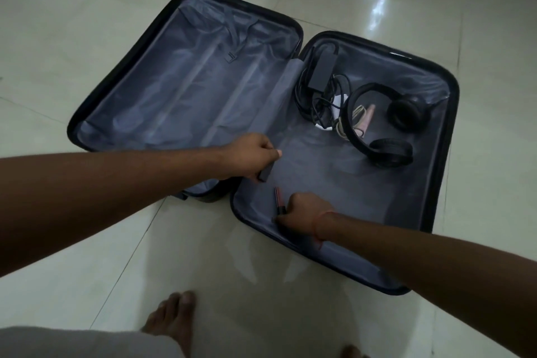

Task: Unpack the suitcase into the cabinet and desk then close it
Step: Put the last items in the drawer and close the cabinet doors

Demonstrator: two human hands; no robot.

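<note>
the suitcase [430,229] lies open on glossy floor tiles [87,9], its left half bare grey lining, so unpacking looks well along; headphones [386,122], a corded black adapter [321,73] and pale oddments remain. the left hand [252,158] clamps a small dark block [266,173], the right hand [302,211] curls round what may be a slim reddish tube [279,200]

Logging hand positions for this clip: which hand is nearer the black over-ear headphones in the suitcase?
Left, though narrowly. The left hand, holding a small dark block, is left of the black over-ear headphones; the right hand, gripping a slim reddish tube, sits below-left.
</note>
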